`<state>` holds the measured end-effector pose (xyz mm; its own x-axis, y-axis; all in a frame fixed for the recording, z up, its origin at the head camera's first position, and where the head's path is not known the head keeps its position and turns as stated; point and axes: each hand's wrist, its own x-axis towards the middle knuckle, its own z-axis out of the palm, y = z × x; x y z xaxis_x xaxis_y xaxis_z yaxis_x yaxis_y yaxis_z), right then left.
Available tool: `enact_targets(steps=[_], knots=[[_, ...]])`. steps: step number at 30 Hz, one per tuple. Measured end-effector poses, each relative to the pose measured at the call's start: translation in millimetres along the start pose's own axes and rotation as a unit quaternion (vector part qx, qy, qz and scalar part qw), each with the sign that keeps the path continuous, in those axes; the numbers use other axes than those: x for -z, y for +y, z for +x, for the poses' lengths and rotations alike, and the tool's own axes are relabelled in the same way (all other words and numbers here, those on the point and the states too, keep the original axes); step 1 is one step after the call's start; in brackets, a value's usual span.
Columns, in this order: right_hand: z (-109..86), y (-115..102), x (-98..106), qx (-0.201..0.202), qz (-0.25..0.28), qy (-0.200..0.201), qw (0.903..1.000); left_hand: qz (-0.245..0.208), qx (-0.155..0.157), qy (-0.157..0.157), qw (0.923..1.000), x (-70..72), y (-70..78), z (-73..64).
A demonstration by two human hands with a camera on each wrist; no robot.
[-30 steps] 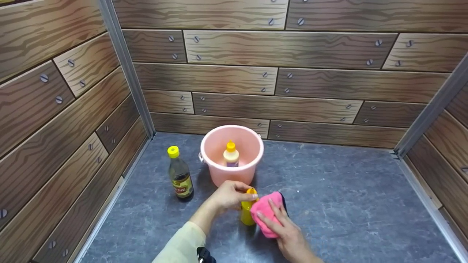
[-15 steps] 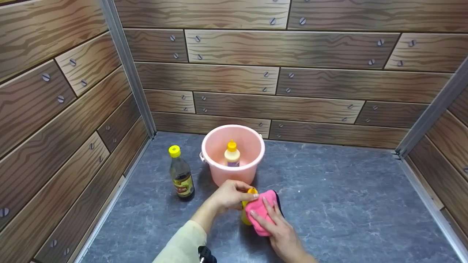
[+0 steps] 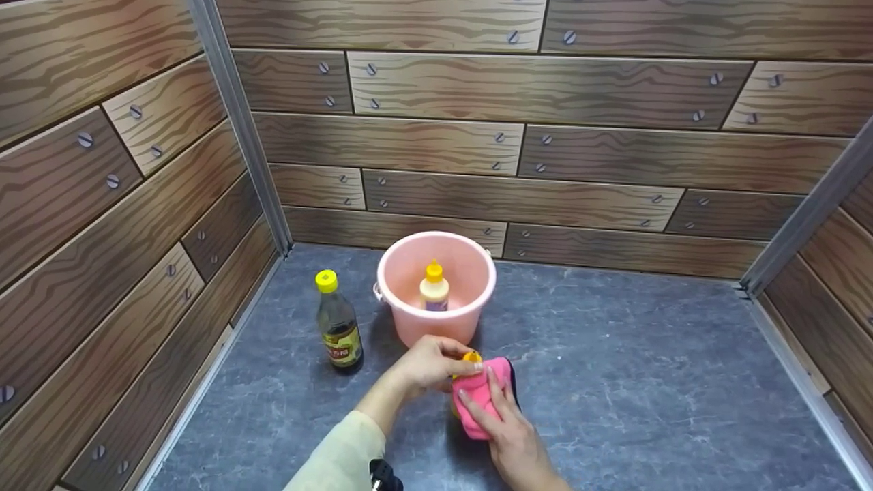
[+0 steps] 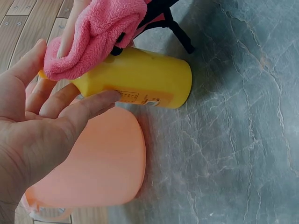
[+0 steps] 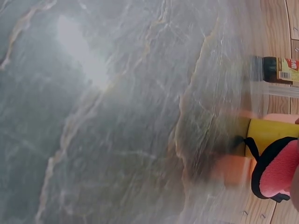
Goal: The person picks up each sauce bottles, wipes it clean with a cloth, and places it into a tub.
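A yellow squeeze bottle (image 4: 145,77) with an orange pointed cap (image 3: 472,356) stands on the grey marbled surface. My left hand (image 3: 426,365) grips it near the top, thumb and fingers at the cap and neck. With my right hand (image 3: 511,436) I hold a fluffy pink cloth (image 3: 474,409), edged in black, against the bottle's side. In the head view the cloth hides most of the bottle. From the left wrist, the cloth covers the shoulder and the lower body shows bare. The right wrist view catches the yellow base beside the cloth's black trim and loop (image 5: 252,148).
Just behind my hands is a pink bucket (image 3: 436,329) with a cream bottle (image 3: 434,290), orange-capped, inside it. To its left stands a dark sauce bottle (image 3: 339,327) with a yellow cap. Wood-patterned panels (image 3: 436,146) enclose the back and sides.
My right hand has moved left with the pink cloth, from the bottle's right edge to across its front. My left hand keeps its grip at the top.
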<state>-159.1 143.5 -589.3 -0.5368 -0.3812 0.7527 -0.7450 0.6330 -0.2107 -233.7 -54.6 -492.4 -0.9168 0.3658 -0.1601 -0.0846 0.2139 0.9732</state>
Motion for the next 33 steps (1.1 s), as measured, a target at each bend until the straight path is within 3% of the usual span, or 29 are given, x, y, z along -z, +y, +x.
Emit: enact_targets(steps=[11,18,25,33], knots=[[-3.7,-7.4,-12.8,-0.015,-0.039,0.013,0.999,0.006,-0.012,-0.004,0.9999,1.8,0.9,-1.4],[-7.8,-8.0,-18.9,-0.016,-0.032,0.021,0.9991,0.011,-0.021,-0.003,0.9997,1.7,-0.7,-1.5],[-11.7,-8.3,-22.0,-0.024,-0.064,0.008,0.9977,0.007,-0.002,-0.004,1.0,1.9,-0.6,-1.8],[-16.1,-5.9,-27.6,-0.005,-0.074,0.027,0.9969,0.001,-0.011,-0.004,0.9999,1.5,-0.9,-1.0]])
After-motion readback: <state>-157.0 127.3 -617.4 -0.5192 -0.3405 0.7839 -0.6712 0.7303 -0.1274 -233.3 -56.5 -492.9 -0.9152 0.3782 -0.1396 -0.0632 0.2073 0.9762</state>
